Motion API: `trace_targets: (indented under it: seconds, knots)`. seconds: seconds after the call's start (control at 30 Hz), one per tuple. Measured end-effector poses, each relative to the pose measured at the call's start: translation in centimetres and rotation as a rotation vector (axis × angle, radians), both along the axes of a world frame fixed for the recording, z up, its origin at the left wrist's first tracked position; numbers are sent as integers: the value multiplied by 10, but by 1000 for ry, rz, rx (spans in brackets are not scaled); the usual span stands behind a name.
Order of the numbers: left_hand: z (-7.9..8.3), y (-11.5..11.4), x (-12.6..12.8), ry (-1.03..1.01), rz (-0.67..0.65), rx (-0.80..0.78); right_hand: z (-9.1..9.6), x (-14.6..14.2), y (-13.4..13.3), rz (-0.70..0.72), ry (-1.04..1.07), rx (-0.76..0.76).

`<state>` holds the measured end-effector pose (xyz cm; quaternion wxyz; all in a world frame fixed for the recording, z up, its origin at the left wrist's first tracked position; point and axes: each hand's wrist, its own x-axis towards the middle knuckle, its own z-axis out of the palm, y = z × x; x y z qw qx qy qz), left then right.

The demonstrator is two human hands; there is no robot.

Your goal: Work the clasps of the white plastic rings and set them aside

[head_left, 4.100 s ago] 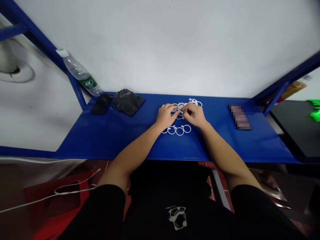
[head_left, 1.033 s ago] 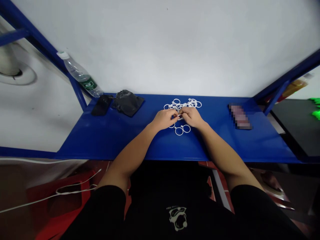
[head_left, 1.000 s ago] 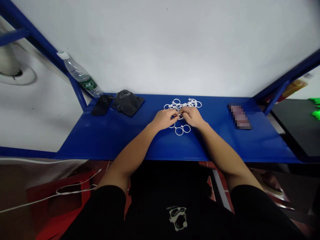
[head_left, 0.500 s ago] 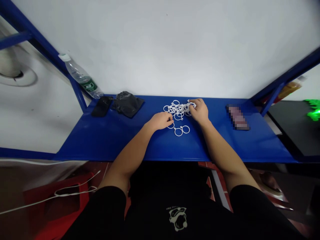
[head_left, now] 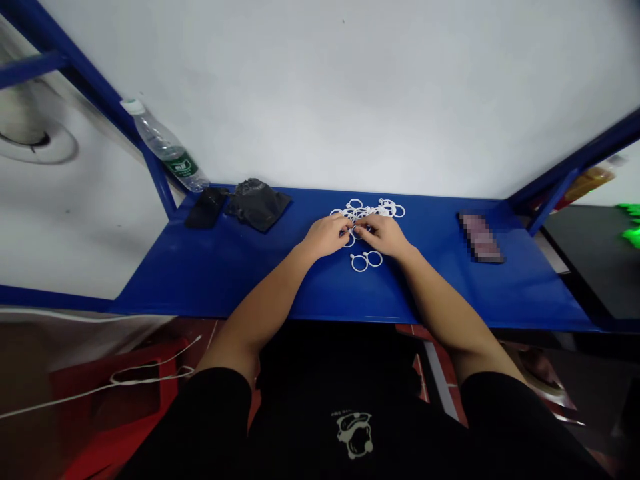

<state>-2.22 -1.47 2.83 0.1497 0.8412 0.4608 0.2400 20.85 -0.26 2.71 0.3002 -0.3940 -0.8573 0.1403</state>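
Note:
A pile of white plastic curtain rings lies on the blue tabletop, each ring with a small eyelet. My left hand is at the pile's near left side, its fingers pinched on one curtain ring. Close against it, my right hand reaches in from the right over the pile, thumb and fingertips drawn together. What its fingertips hold, if anything, is too small to make out. Two curtain rings lie side by side in front of my hands, apart from the pile.
On the left of the blue table are a dark phone-like slab, a black drawstring pouch and a leaning water bottle. A blurred-out flat object lies to the right. Blue frame bars rise at the sides.
My right hand has moved left and nearer from the pile's right side, leaving rings there. My left hand has lifted its ring away from the two loose ones toward my right hand.

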Motion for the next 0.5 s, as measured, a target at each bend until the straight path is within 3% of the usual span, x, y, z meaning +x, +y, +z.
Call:
trace_targets:
  seconds: [0.17, 0.5]
  knots:
    - [-2, -3, 6, -82, 43, 61, -2, -2, 0, 53, 4, -11]
    - [-5, -3, 8, -84, -20, 56, 1, 1, 1, 63, -18, -44]
